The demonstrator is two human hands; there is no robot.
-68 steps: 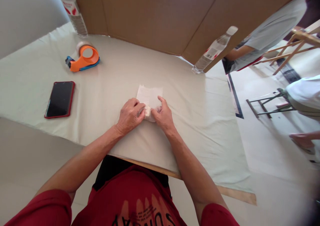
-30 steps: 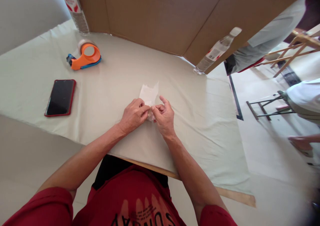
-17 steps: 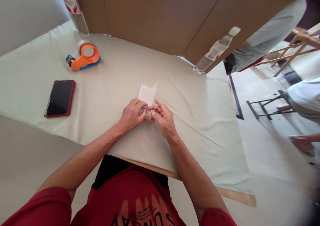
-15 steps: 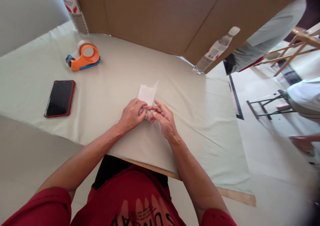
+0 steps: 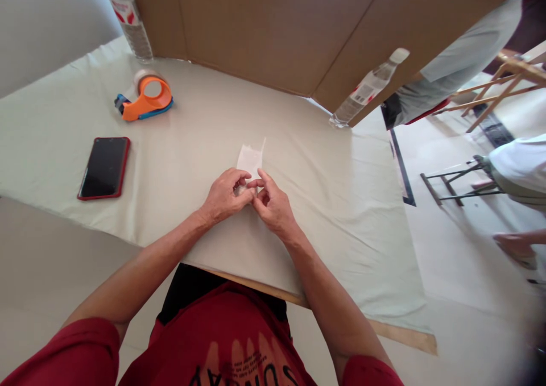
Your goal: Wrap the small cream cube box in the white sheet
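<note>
A small white sheet [image 5: 249, 160] with an uneven top edge lies just beyond my fingertips on the cloth, its near end hidden by my hands. Under and between the fingers shows a crinkled, see-through piece [image 5: 241, 190] that looks like clear plastic; whether it joins the white sheet I cannot tell. My left hand [image 5: 226, 193] is closed, thumb and fingers bent around the left side of this clear piece. Facing it, my right hand [image 5: 273, 204] is curled, thumb and fingertips pinched at the clear piece's right side. The two hands' fingertips meet there.
An orange and blue tape dispenser [image 5: 149, 99] and a red-edged phone [image 5: 104, 167] lie to the left. Water bottles [image 5: 132, 25] [image 5: 369, 87] stand by a tall cardboard panel [image 5: 264, 28]. Other people sit at the right beyond the table's cloth [image 5: 350, 215].
My right hand has shifted slightly left, its fingers curling closer to the left hand. The clear piece is more covered, and the white sheet has turned a little.
</note>
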